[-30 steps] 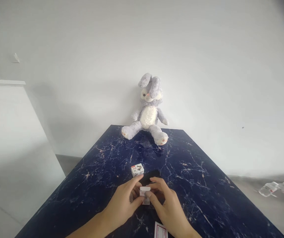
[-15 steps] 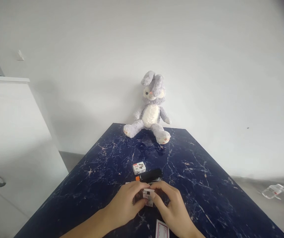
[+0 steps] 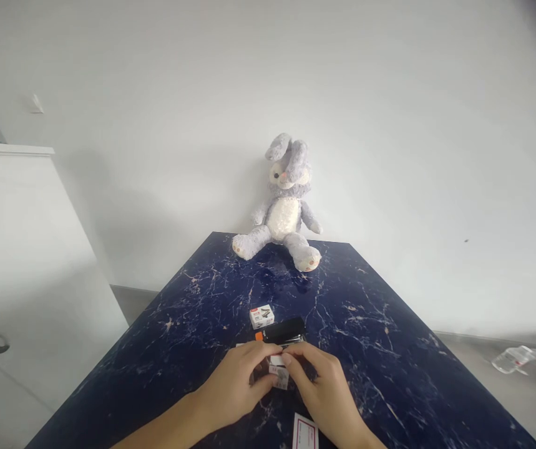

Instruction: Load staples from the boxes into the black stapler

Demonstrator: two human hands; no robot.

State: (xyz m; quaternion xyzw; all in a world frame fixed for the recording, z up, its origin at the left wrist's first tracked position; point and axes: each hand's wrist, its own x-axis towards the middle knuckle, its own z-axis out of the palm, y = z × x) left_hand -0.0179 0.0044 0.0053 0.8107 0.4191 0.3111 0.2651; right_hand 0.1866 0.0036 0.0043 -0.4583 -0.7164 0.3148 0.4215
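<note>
Near the front of the dark blue table, my left hand point(image 3: 236, 383) grips a small white box point(image 3: 279, 378) by its left side. My right hand point(image 3: 326, 388) pinches at the top of the same box, thumb and forefinger together at its flap. Just beyond the fingers lies a black stapler point(image 3: 284, 330) with an orange end, partly hidden by my hands. Behind it sits another small white box point(image 3: 262, 317) with a printed picture. A white card with a red border point(image 3: 305, 431) lies below my right hand.
A grey plush rabbit point(image 3: 286, 212) sits at the far edge of the marbled table point(image 3: 193, 312), against the wall. On the left stands a white cabinet point(image 3: 29, 249) with a dark handle. Clear plastic items point(image 3: 520, 359) lie on the floor at the right.
The right thumb has moved up to the top of the held box. The dark spot at the box's top no longer shows, and a white flap is there.
</note>
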